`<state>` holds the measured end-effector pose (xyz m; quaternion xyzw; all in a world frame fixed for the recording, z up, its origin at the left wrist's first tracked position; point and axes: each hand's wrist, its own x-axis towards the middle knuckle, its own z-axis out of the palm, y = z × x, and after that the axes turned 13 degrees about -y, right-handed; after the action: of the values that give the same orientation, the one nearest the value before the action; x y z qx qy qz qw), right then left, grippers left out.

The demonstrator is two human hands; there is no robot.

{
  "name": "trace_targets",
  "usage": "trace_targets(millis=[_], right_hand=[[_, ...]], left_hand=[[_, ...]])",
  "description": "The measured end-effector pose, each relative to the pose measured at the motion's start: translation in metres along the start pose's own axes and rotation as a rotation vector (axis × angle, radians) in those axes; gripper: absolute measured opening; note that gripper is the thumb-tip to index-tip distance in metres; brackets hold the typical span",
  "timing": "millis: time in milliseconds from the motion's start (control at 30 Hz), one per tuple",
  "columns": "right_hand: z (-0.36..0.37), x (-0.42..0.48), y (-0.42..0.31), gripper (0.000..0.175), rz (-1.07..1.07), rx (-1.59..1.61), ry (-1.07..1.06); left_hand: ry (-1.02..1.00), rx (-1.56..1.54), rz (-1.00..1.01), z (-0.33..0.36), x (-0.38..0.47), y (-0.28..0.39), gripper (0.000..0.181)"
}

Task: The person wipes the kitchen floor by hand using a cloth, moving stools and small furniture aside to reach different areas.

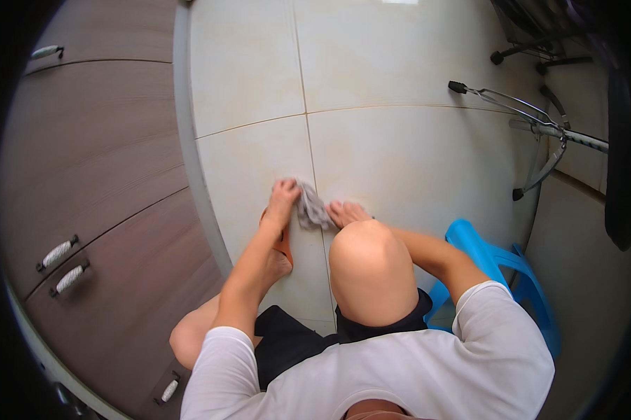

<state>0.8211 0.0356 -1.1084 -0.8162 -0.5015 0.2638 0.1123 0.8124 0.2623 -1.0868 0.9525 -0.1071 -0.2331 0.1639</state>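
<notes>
My left hand [284, 197] grips one end of a crumpled grey cloth [310, 207] just above the tiled floor. The cloth's other end reaches the fingers of my right hand [348, 211], which appear closed on it. My bent right knee [370, 252] hides that wrist and part of the forearm. Below my left hand, an orange slipper [286, 249] is on my left foot, partly covered by the forearm. I am low to the floor with both knees bent.
Brown wood-grain cabinet fronts [110, 157] with white-and-black handles [57, 254] line the left side. A blue plastic stool [460, 231] stands by my right arm. Farther right is a metal stand [546, 126] with black-tipped legs. Dark legs of furniture [520, 50] show at the upper right.
</notes>
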Motion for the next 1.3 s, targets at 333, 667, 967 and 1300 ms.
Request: trace_targets(millis=[333, 667, 967, 1300], right_hand=[[-0.004, -0.029, 0.073, 0.053, -0.343, 1.340, -0.209], [-0.071, 0.102, 0.056, 0.045, 0.438, 0.021, -0.123], [0.012, 0.057, -0.065, 0.048, 0.034, -0.212, 0.014], [-0.003, 0.000, -0.107, 0.047, -0.204, 0.495, -0.655]], left_hand=[[-0.164, -0.002, 0.083, -0.028, -0.006, -0.027, 0.005], [0.182, 0.160, 0.087, -0.042, 0.046, -0.115, 0.035], [0.162, 0.046, -0.075, 0.093, -0.175, -0.094, 0.024], [0.125, -0.134, -0.126, 0.062, -0.210, -0.053, 0.026]])
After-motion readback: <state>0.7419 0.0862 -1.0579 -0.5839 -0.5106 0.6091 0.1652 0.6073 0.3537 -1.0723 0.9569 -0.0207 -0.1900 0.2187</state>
